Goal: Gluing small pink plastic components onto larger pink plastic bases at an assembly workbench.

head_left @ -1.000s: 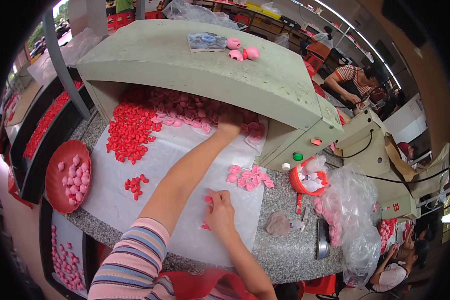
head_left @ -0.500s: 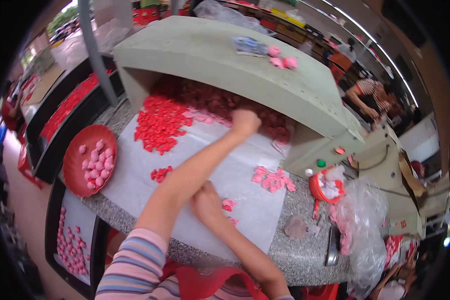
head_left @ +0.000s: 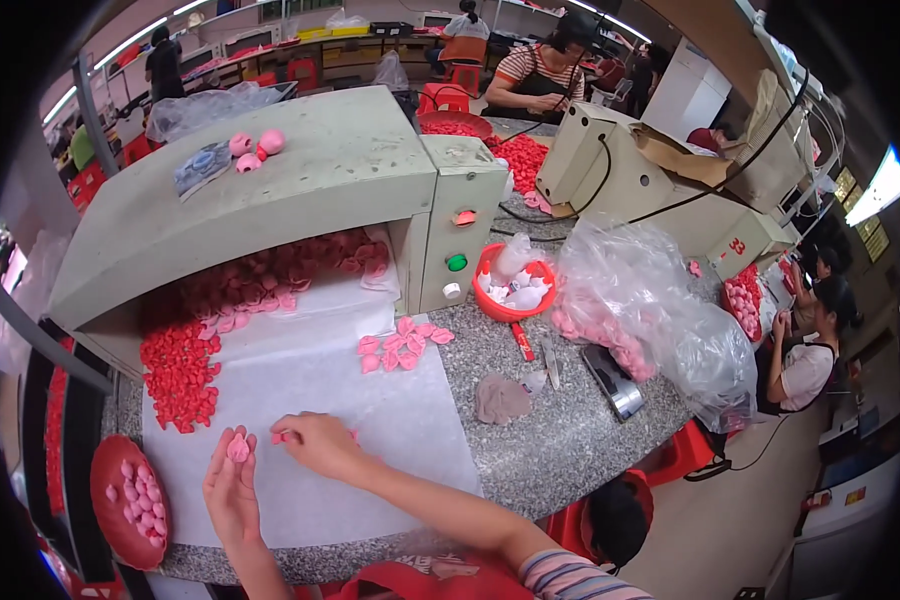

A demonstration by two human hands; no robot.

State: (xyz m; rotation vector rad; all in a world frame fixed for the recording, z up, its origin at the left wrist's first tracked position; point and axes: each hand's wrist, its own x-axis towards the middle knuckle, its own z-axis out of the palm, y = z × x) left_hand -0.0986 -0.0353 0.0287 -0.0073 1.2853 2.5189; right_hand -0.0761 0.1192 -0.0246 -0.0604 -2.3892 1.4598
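Note:
Raised over the white paper sheet (head_left: 370,500), my left hand (head_left: 232,495) pinches a soft pink petal-like shell (head_left: 238,449) at its fingertips. My right hand (head_left: 320,443) is close beside it on the right, its fingers closed on a small pink piece (head_left: 282,436). Another bit of pink partly shows behind the right hand. Beyond the hands lie a heap of small red pieces (head_left: 178,375) and a loose group of pink petal-like pieces (head_left: 402,345). More pink pieces fill the opening of the grey-green box-shaped machine (head_left: 270,165).
A red bowl (head_left: 105,500) with pink balls stands left at the counter edge. Right of the sheet are a red basket (head_left: 490,300) of white bottles, a grey cloth lump (head_left: 502,398), a phone (head_left: 612,382) and a clear plastic bag (head_left: 670,330). Co-workers (head_left: 540,75) sit beyond.
My left hand has come back from the machine's opening and now holds a pink shell over the sheet. My right hand is now beside it. The view has swung to the right.

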